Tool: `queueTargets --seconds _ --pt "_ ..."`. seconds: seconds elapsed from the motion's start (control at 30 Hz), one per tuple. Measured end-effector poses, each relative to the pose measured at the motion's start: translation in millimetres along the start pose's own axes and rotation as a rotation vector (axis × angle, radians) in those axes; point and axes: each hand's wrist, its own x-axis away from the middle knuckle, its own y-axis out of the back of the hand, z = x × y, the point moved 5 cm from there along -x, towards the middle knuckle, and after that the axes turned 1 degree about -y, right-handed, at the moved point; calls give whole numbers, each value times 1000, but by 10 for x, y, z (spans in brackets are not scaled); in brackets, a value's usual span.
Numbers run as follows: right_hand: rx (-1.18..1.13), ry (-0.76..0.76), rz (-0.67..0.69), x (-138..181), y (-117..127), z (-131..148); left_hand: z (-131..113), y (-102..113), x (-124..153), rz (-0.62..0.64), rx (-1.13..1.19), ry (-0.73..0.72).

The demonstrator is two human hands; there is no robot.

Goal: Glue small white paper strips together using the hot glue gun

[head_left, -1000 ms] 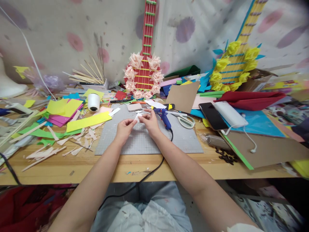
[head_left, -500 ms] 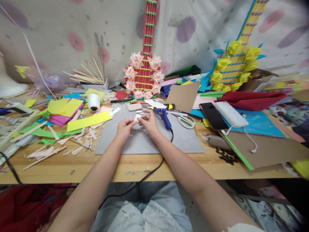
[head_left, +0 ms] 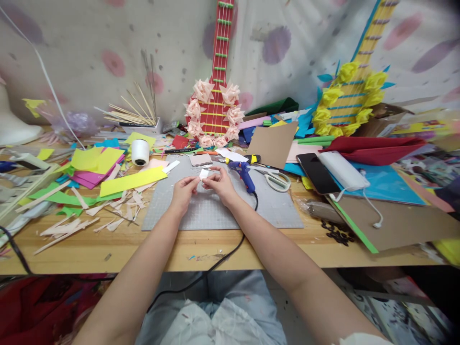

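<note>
A small white piece of paper [head_left: 204, 173] is pinched between my two hands above the grey cutting mat [head_left: 215, 215]. My left hand [head_left: 184, 192] grips its left side with thumb and forefinger. From the right, my right hand [head_left: 220, 184] pinches the other side, its fingers closed. Just right of that hand lies a blue glue gun [head_left: 245, 175], its black cord running down over the table edge. White-handled scissors [head_left: 278, 182] rest beside the glue gun. Behind my hands is a small pale pink block or pad [head_left: 200, 160].
Paper scraps [head_left: 118, 211] and yellow paper [head_left: 132, 180] cover the left side. A red paper guitar [head_left: 214, 112] with pink flowers stands behind; a yellow guitar [head_left: 347, 103] stands at right. A phone [head_left: 318, 172], a white power bank [head_left: 344, 170] and brown cardboard [head_left: 395, 223] lie at right.
The white paper has tilted slightly between my fingertips, showing more of its face. Both hands stay in nearly the same place.
</note>
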Motion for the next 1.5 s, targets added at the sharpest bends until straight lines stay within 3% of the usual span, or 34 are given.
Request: queueTargets --seconds 0.17,0.37,0.57,0.8,1.2,1.5 --pt "-13 34 -70 -26 10 16 -2 -39 -2 -18 -16 -8" --pt "-21 26 -35 -7 -71 10 -3 -8 -14 -107 -44 -49" --pt "-132 -61 15 -24 -35 11 2 -4 -11 -109 -53 -27" --pt "-80 4 -84 -55 48 28 25 -31 2 -80 -135 -26" --pt "-90 -8 -98 -25 12 4 -1 -48 17 23 -81 -56" --pt "-36 92 -97 -31 -35 -2 -19 -75 24 -71 -96 -26"
